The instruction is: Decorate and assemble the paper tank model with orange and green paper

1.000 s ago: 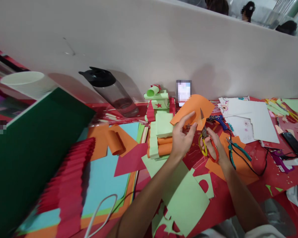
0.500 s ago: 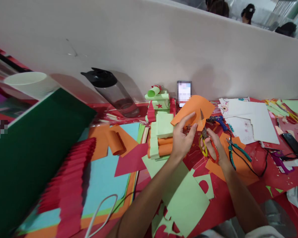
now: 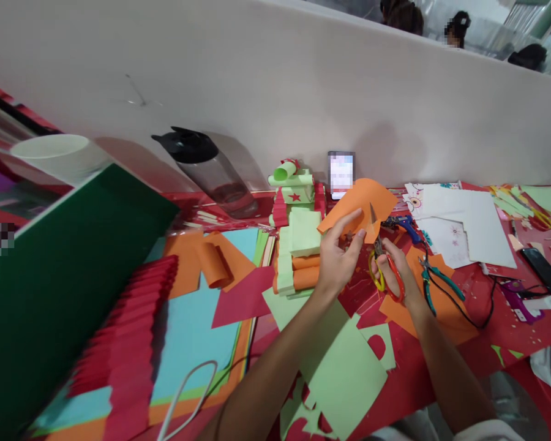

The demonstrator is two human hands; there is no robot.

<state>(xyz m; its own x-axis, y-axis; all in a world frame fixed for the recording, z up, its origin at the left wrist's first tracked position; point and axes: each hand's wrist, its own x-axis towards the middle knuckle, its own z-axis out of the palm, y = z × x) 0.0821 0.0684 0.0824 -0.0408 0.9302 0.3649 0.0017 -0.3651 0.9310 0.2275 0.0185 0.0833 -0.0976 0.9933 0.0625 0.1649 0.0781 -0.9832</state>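
Note:
Between the thumb and fingers of my left hand (image 3: pixel 340 257) is a curved sheet of orange paper (image 3: pixel 362 199), held up off the table. My right hand (image 3: pixel 399 269) grips scissors (image 3: pixel 380 275) with one yellow and one red handle loop. Their blades point up and lie across the paper's right part; one blade shows in front of it. Just left of my left hand stands a paper model (image 3: pixel 305 233) of light green boxes, orange rolls and red strips, with a red star on it.
A green board (image 3: pixel 73 275) and a pleated red paper strip (image 3: pixel 133 343) lie left, near a dark-lidded bottle (image 3: pixel 211 171). Green-handled pliers (image 3: pixel 441 285), a blue glue gun (image 3: pixel 406 226) and a black phone (image 3: pixel 546 271) are right. Cut green sheets (image 3: pixel 344 361) lie in front; a lit phone (image 3: pixel 341 174) leans behind.
The view has shifted very slightly. Both hands, the orange paper and the scissors stay almost where they were.

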